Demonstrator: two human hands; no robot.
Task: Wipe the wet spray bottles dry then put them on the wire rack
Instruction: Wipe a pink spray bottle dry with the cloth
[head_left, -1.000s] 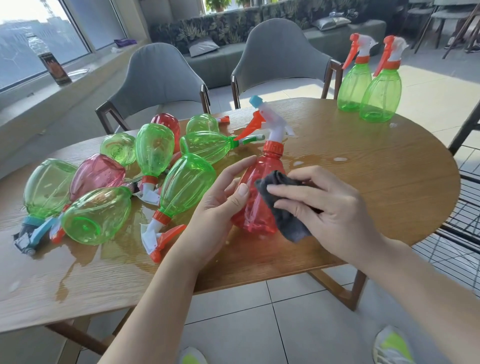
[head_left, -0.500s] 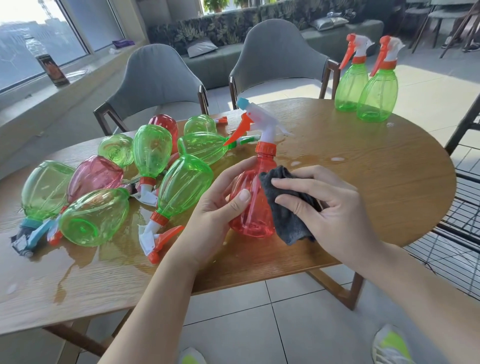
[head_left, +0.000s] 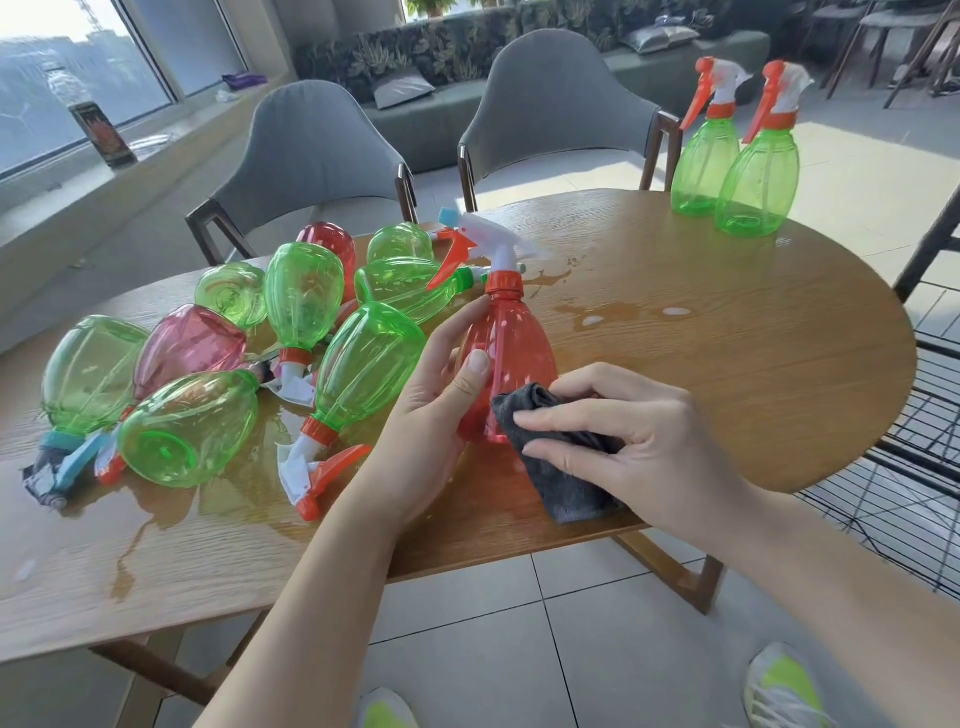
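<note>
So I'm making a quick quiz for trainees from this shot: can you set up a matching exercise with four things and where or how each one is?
Things:
1. red spray bottle
2. grey cloth
3. two green bottles
4. wire rack

States:
A. standing upright at the table's far right edge
B. beside the table, on the right, with no bottles seen on it
C. upright, gripped by the left hand
D. pressed to a bottle by the right hand

Pairs: 1-C, 2-D, 3-A, 4-B

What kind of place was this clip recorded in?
Probably a lounge or café-style seating area, not a workshop: a round wooden table with grey upholstered chairs, a long leaf-patterned sofa bench behind, large windows and a tiled floor.
</note>
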